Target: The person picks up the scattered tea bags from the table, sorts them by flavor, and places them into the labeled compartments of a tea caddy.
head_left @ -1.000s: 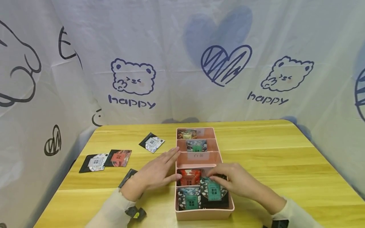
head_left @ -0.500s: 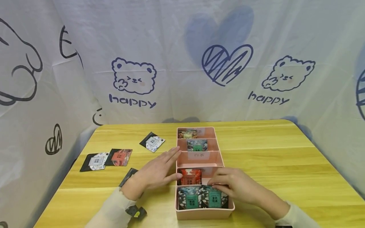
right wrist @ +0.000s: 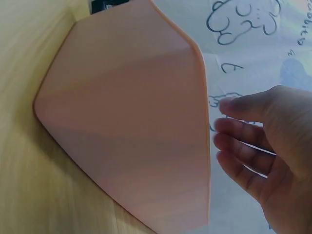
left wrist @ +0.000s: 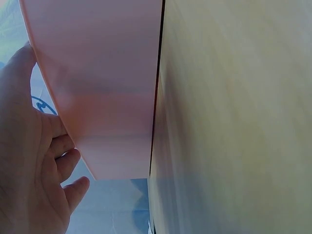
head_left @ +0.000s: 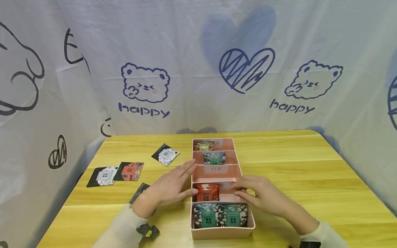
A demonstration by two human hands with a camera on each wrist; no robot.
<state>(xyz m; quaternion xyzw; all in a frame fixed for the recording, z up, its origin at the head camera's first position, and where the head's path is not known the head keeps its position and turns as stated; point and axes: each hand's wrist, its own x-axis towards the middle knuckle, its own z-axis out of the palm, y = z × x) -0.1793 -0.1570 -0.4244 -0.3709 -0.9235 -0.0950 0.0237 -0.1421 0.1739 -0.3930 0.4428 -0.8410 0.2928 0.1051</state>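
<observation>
A long pink divided box [head_left: 222, 234] stands on the table. Two green-labelled tea sachets [head_left: 209, 217] sit side by side in its nearest compartment, and a red tea sachet [head_left: 207, 193] fills the left half of the one behind. My left hand [head_left: 170, 186] rests along the box's left rim, fingers extended; the left wrist view has its fingertips at the edge of the pink wall [left wrist: 102, 87]. Over the right rim, by the second compartment, hovers my right hand [head_left: 263, 194]. Its fingers are loosely bent around nothing, apart from the rim in the right wrist view.
Left of the box lie black-and-white sachets [head_left: 165, 155], a red-and-black sachet [head_left: 129, 171] and a dark sachet [head_left: 139, 192] partly under the left forearm. The far compartments hold a yellow-labelled sachet [head_left: 203, 146] and a green-labelled one [head_left: 214, 158]. A printed curtain [head_left: 192, 69] hangs behind the table.
The right hand lowered a green-labelled tea sachet into the nearest compartment, beside its match, then let go and rose slightly away to the right. The left hand stayed put.
</observation>
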